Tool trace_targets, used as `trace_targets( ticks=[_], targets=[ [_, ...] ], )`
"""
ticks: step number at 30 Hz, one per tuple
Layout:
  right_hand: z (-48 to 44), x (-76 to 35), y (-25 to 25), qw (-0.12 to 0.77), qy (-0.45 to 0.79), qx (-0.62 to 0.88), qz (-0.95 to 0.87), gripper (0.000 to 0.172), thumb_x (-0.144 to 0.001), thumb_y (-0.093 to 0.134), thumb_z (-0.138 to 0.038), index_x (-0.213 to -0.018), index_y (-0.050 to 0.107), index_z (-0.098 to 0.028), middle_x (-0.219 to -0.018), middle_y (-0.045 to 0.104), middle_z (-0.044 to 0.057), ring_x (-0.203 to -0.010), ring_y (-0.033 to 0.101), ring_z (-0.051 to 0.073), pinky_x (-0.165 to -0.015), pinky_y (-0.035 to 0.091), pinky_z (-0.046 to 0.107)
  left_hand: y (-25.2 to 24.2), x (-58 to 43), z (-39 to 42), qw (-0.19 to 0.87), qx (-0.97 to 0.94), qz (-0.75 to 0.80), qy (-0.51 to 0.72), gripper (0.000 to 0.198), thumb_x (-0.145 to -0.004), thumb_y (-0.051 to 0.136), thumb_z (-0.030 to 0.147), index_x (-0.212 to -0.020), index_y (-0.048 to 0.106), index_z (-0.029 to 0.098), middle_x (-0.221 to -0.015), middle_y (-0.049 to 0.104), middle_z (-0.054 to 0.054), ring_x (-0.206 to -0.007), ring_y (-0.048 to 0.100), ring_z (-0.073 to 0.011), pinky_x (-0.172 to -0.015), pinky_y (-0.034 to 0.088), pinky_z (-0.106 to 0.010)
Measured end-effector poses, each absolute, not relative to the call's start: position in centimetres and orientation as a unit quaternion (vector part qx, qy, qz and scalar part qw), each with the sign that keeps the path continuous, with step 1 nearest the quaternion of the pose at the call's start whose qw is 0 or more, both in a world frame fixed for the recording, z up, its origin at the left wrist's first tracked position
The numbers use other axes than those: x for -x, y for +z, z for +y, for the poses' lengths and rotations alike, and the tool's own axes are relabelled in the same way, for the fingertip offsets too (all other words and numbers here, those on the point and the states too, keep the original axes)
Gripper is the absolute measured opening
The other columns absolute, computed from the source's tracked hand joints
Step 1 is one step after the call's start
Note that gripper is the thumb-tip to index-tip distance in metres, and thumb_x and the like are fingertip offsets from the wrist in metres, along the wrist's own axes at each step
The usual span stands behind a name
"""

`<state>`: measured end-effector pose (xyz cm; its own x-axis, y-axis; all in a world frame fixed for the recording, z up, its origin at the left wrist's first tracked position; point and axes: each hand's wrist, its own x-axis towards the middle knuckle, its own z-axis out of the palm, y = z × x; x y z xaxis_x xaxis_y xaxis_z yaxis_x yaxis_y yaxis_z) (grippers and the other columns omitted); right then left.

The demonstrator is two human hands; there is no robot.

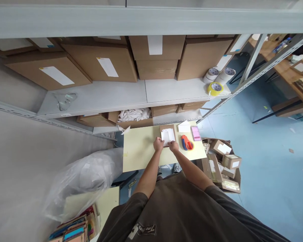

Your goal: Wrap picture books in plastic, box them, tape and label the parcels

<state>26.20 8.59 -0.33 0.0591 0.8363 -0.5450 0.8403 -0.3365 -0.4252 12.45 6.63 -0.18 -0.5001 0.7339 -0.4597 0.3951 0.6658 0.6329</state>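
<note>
A small brown cardboard box [174, 128] lies on the pale yellow table, with a white paper label [168, 135] over most of its top. My left hand [158, 144] pinches the label's lower left corner between closed fingers. At the lower right corner, my right hand [173, 146] also has its fingers closed on the label's edge. Just right of the box is a red and blue tape dispenser [187, 143]. Behind it sit a white stack of paper [184, 126] and a pink item [195, 133], partly blurred out.
Shelving with large cartons [111, 64] and tape rolls [215, 88] rises beyond the table [138, 148]. A carton overfilled with small parcels [231, 161] stands on the floor at right. At left are a big clear plastic bag [91, 174] and a box of folders [74, 232].
</note>
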Motion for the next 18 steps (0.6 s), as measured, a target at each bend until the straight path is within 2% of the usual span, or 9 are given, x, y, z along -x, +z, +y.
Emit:
trace_targets(
  ticks=[7, 12, 15, 18],
  targets=[
    [8.7, -25.9, -0.5, 0.02, -0.364, -0.73, 0.578, 0.021, -0.098, 0.067, -0.035, -0.098, 0.08, -0.018, -0.101, 0.082, 0.017, -0.094, 0.079, 0.027, -0.077, 0.056, 0.031, -0.5, -12.5, 7.4, 0.347, -0.368, 0.845, 0.175, 0.016, -0.084, 0.08, 0.03, -0.096, 0.07, 0.025, -0.103, 0.081, -0.009, -0.102, 0.075, -0.027, -0.084, 0.049, -0.033],
    [9.3, -26.0, 0.2, 0.017, -0.35, -0.699, 0.624, 0.036, -0.096, 0.073, -0.051, -0.106, 0.078, -0.018, -0.103, 0.08, 0.02, -0.099, 0.078, 0.028, -0.083, 0.057, 0.034, -0.4, -11.3, 7.6, 0.346, -0.376, 0.85, 0.125, 0.034, -0.076, 0.09, 0.042, -0.098, 0.074, 0.022, -0.107, 0.079, -0.017, -0.115, 0.072, -0.0351, -0.094, 0.051, -0.04],
    [10.0, -26.3, 1.0, 0.022, -0.327, -0.685, 0.651, 0.039, -0.096, 0.073, -0.05, -0.115, 0.075, -0.016, -0.111, 0.078, 0.023, -0.109, 0.075, 0.031, -0.091, 0.056, 0.037, 0.0, -10.8, 7.5, 0.315, -0.455, 0.825, 0.112, 0.032, -0.088, 0.08, 0.039, -0.113, 0.075, 0.021, -0.12, 0.076, -0.019, -0.125, 0.067, -0.0351, -0.103, 0.05, -0.042],
    [9.5, -26.5, 1.2, -0.002, -0.274, -0.631, 0.726, 0.036, -0.1, 0.064, -0.029, -0.131, 0.071, -0.014, -0.132, 0.074, 0.024, -0.13, 0.066, 0.033, -0.104, 0.053, 0.043, 0.1, -11.1, 7.3, 0.283, -0.578, 0.757, 0.115, 0.037, -0.1, 0.06, 0.026, -0.135, 0.071, 0.023, -0.149, 0.064, -0.017, -0.144, 0.054, -0.0312, -0.115, 0.046, -0.041]
  ],
)
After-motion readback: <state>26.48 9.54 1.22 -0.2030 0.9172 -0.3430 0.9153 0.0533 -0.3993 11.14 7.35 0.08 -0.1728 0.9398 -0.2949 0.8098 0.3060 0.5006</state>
